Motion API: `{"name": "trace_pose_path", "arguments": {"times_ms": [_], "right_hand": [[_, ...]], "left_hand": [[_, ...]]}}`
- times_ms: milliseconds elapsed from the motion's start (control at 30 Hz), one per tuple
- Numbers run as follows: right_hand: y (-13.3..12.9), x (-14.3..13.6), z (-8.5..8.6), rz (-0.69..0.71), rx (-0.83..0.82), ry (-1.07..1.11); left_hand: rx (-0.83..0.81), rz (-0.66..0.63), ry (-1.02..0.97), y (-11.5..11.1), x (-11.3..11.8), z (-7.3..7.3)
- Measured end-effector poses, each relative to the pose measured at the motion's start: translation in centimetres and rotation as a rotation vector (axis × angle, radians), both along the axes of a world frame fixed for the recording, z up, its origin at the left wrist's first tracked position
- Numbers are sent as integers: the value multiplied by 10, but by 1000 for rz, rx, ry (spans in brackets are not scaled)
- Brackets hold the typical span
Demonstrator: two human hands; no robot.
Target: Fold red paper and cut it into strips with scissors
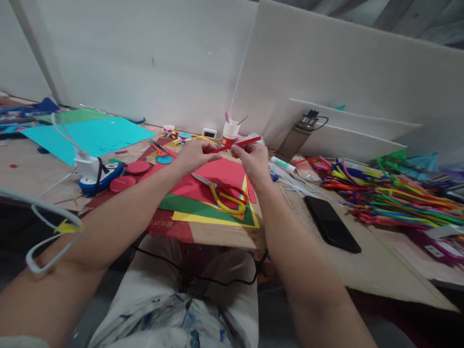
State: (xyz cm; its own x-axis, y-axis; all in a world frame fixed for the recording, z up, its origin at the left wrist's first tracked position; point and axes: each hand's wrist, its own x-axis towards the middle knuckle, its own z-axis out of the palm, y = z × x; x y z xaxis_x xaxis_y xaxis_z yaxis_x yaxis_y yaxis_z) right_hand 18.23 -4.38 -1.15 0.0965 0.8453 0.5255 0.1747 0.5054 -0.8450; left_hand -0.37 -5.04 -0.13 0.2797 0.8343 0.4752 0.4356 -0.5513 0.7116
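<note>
A narrow red paper strip [250,141] is stretched between my two hands, above the table. My left hand [198,153] pinches its left end, and my right hand [253,157] grips it farther right, with the free end poking out past the fingers. Below them lies a stack of coloured sheets, with red paper [192,188] over green paper [188,207] and yellow paper [203,219]. Scissors [228,197] with yellow and red handles rest on the stack, blades toward the upper left.
Left are red discs [122,183], a power strip [108,176] with a white cable, and turquoise paper [94,137]. A paper cup [230,130] stands behind my hands. Right are a bottle [299,135], glue stick [283,164], black phone [331,223] and pipe cleaners [406,200].
</note>
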Motion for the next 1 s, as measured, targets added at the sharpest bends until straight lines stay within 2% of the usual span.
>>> {"name": "trace_pose_path", "arguments": {"times_ms": [667,1000], "right_hand": [[2,-1,-2,34,65,34],[-4,-4,2,3,22,28]], "left_hand": [[-5,-23,-164,4,-1,-4],[-39,-58,-210,0,1,-1]]}}
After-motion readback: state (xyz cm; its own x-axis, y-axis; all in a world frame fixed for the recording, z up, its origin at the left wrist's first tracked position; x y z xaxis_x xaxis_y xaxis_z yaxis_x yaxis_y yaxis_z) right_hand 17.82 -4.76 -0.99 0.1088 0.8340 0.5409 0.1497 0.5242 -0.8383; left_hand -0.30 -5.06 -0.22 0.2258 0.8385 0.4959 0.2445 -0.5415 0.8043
